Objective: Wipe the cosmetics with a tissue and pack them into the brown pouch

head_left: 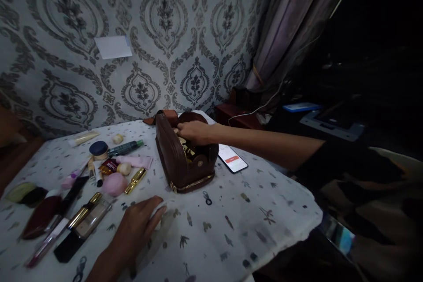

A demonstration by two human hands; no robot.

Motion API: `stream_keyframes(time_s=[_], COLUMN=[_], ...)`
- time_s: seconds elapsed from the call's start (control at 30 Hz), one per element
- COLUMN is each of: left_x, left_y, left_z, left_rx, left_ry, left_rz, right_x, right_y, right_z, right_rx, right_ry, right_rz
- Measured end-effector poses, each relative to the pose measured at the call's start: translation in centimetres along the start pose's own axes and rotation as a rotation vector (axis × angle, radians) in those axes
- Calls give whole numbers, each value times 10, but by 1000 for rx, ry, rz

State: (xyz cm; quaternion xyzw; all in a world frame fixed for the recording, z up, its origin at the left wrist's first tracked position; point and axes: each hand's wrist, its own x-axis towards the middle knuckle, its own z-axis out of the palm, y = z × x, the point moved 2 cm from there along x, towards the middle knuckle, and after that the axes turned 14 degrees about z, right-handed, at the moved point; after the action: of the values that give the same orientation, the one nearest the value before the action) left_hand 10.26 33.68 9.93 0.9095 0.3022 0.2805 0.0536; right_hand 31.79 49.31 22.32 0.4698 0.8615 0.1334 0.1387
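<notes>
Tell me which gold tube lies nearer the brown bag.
The gold tube just right of the pink round item; the other lies farther left, beside a black-capped bottle.

Brown bag, upright and wide open on a white patterned cloth
Boxy, with rounded sides and a smooth, leather-like skin; a gold zip runs low across the near end, its slider at the left corner, with a round metal snap above; the walls stand apart at the top, gold-coloured bits showing in the shadowed inside
</notes>
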Motion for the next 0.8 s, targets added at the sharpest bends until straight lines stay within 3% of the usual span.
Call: stream_keyframes(time_s=[0.07, 0.2, 0.5, 0.8], left_x=[-1, -2, -4, 0], left_y=[-1, -2, -3, 1], left_z=[1, 2, 3, -1], left_rx=[4, 14, 21, -10], left_ry=[19, 21, 45, -65], left_rz=[8, 5, 19, -47], right_x=[-4, -7, -11, -12], right_y=[-9, -14, -16, -14], right_z=[2, 7, 8, 7], right_rx=[75, 142, 19, 94], right_ry=[-67, -164, -133, -164], right_rz=[-47, 2, 16, 1])
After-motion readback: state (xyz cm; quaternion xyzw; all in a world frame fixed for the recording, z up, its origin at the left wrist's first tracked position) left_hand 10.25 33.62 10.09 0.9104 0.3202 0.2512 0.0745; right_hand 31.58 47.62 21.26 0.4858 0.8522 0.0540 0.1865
